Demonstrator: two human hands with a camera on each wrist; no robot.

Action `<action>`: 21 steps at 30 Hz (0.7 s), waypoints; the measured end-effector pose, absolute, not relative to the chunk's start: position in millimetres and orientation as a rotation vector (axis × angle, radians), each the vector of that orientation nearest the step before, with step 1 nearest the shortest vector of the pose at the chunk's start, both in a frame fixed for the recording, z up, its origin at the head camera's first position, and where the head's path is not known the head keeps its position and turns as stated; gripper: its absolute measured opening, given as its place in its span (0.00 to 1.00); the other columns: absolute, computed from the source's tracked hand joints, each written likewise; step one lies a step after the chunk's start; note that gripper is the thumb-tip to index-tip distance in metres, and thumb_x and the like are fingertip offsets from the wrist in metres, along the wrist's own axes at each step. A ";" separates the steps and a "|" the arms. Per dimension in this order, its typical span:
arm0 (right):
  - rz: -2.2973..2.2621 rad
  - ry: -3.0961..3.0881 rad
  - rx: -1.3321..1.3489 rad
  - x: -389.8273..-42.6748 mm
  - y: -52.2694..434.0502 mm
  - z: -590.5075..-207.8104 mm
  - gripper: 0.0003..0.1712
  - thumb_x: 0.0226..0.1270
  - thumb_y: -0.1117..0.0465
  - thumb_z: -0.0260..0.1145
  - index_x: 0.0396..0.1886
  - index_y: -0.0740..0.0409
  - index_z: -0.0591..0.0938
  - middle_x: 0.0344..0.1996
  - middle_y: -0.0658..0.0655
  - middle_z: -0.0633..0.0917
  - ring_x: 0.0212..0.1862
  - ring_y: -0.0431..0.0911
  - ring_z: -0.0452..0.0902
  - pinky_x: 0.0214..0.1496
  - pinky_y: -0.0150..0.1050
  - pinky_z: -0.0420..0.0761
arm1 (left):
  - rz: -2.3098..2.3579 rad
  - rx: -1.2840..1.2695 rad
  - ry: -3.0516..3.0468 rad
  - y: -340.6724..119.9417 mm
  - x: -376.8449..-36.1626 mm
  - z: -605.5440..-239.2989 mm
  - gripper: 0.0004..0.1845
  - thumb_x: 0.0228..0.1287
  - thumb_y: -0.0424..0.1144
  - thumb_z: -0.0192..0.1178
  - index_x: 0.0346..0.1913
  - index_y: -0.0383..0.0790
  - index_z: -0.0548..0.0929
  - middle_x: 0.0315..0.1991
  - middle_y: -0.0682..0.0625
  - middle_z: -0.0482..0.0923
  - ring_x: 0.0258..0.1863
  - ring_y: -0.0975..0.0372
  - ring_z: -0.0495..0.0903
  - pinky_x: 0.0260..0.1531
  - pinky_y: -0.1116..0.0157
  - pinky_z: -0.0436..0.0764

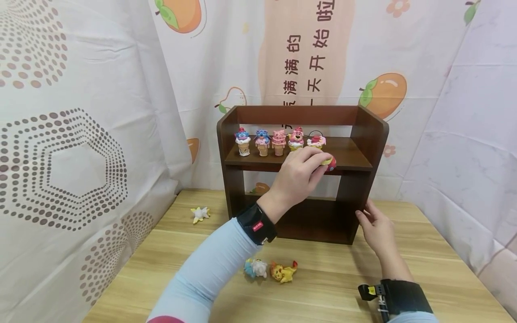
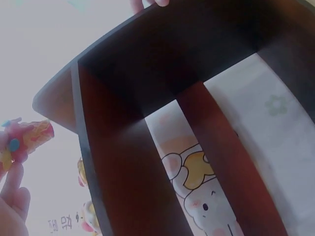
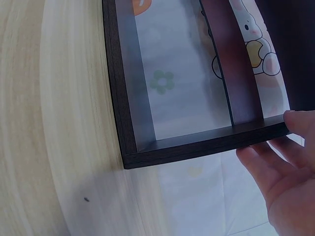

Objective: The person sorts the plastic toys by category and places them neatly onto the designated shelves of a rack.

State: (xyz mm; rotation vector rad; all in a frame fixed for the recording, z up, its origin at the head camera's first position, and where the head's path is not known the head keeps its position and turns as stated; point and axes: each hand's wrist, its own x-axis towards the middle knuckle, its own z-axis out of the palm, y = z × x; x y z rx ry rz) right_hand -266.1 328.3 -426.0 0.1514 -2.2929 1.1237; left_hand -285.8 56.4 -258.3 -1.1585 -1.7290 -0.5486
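the left hand [image 1: 296, 172] pinches a small red and yellow toy figure [image 1: 329, 162] at the dark brown wooden shelf [image 1: 355, 157], right of five ice-cream cone figures [image 1: 278, 142]. right hand [image 1: 375, 229], fingers relaxed, steadies the shelf's side. judged: placing step; next calls for setting it upright, then letting go.

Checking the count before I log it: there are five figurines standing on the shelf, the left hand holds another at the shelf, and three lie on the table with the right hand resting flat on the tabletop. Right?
One thing is wrong: the right hand is not flat on the table; its fingers touch the shelf's right side panel, as the head and right wrist views show. The rest stands.
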 end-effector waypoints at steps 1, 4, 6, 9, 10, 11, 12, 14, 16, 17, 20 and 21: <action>1.127 -2.296 0.152 -265.5 328.6 -426.0 0.29 0.78 0.62 0.61 0.75 0.55 0.70 0.62 0.71 0.78 0.57 0.66 0.79 0.40 0.15 0.72 | -0.544 -1.158 -1.730 56.6 -286.3 -256.8 0.12 0.72 0.38 0.64 0.53 0.39 0.86 0.49 0.47 0.82 0.49 0.57 0.80 0.58 0.68 0.72; 1.123 -2.306 0.147 -263.9 329.1 -426.2 0.29 0.78 0.60 0.60 0.76 0.56 0.70 0.62 0.71 0.78 0.57 0.66 0.79 0.41 0.14 0.71 | -0.530 -1.157 -1.728 57.0 -288.0 -252.6 0.12 0.72 0.38 0.64 0.53 0.39 0.86 0.49 0.47 0.82 0.50 0.57 0.80 0.56 0.69 0.73; 1.115 -2.313 0.140 -263.4 329.3 -426.3 0.29 0.79 0.60 0.60 0.76 0.56 0.70 0.62 0.71 0.78 0.57 0.66 0.79 0.41 0.14 0.70 | -0.518 -1.151 -1.727 57.2 -289.8 -250.1 0.11 0.72 0.38 0.64 0.53 0.39 0.86 0.48 0.47 0.82 0.50 0.57 0.80 0.56 0.68 0.73; 1.101 -2.319 0.129 -263.3 329.5 -426.7 0.29 0.78 0.59 0.61 0.76 0.55 0.70 0.62 0.71 0.79 0.57 0.65 0.79 0.41 0.13 0.69 | -0.508 -1.138 -1.734 57.4 -292.8 -246.9 0.11 0.72 0.38 0.64 0.52 0.39 0.86 0.48 0.47 0.82 0.51 0.57 0.80 0.56 0.68 0.73; 1.103 -2.318 0.129 -263.4 329.6 -426.8 0.30 0.78 0.59 0.61 0.76 0.55 0.69 0.62 0.71 0.79 0.57 0.65 0.80 0.41 0.13 0.70 | -0.507 -1.134 -1.739 57.5 -293.6 -245.8 0.11 0.72 0.38 0.63 0.52 0.40 0.86 0.49 0.47 0.82 0.52 0.57 0.80 0.56 0.68 0.73; 1.107 -2.317 0.129 -263.6 329.6 -426.9 0.30 0.78 0.59 0.61 0.76 0.55 0.69 0.62 0.71 0.79 0.57 0.65 0.80 0.41 0.13 0.70 | -0.509 -1.133 -1.745 57.6 -294.3 -244.5 0.11 0.72 0.38 0.63 0.52 0.40 0.86 0.49 0.47 0.82 0.52 0.57 0.80 0.57 0.67 0.73; 1.109 -2.317 0.130 -263.8 329.8 -427.1 0.30 0.78 0.59 0.61 0.77 0.55 0.69 0.62 0.71 0.78 0.57 0.65 0.80 0.41 0.13 0.70 | -0.510 -1.130 -1.754 57.6 -294.8 -243.2 0.11 0.72 0.38 0.64 0.53 0.40 0.86 0.49 0.47 0.82 0.53 0.57 0.80 0.57 0.67 0.72; 1.117 -2.317 0.130 -264.2 330.1 -427.1 0.30 0.78 0.60 0.61 0.77 0.54 0.68 0.62 0.71 0.78 0.57 0.65 0.79 0.41 0.14 0.70 | -0.519 -1.130 -1.773 57.8 -295.5 -240.6 0.11 0.72 0.38 0.64 0.53 0.39 0.86 0.50 0.47 0.82 0.54 0.57 0.80 0.58 0.67 0.72; 1.121 -2.320 0.129 -264.5 330.4 -427.0 0.31 0.78 0.60 0.61 0.77 0.54 0.68 0.63 0.71 0.78 0.57 0.65 0.79 0.41 0.14 0.70 | -0.530 -1.132 -1.798 58.4 -296.2 -237.2 0.12 0.72 0.37 0.64 0.54 0.39 0.85 0.50 0.47 0.82 0.53 0.58 0.79 0.58 0.67 0.72; 1.122 -2.321 0.128 -264.7 330.5 -426.9 0.31 0.78 0.59 0.61 0.77 0.53 0.68 0.63 0.70 0.78 0.57 0.65 0.79 0.41 0.14 0.70 | -0.536 -1.132 -1.813 59.0 -296.8 -235.4 0.12 0.72 0.37 0.64 0.54 0.39 0.85 0.50 0.47 0.81 0.53 0.59 0.79 0.59 0.67 0.71; 1.128 -2.320 0.129 -264.8 330.7 -426.3 0.31 0.78 0.59 0.61 0.77 0.53 0.68 0.63 0.71 0.78 0.57 0.65 0.79 0.41 0.14 0.70 | -0.542 -1.134 -1.861 61.0 -298.7 -229.0 0.13 0.72 0.38 0.64 0.55 0.40 0.85 0.49 0.49 0.81 0.51 0.60 0.79 0.58 0.67 0.71; 1.130 -2.319 0.132 -264.8 330.6 -426.1 0.31 0.78 0.59 0.61 0.77 0.54 0.68 0.63 0.71 0.77 0.57 0.65 0.79 0.41 0.14 0.70 | -0.541 -1.134 -1.876 61.9 -299.6 -226.9 0.13 0.71 0.38 0.64 0.55 0.41 0.85 0.49 0.49 0.81 0.51 0.60 0.79 0.57 0.66 0.71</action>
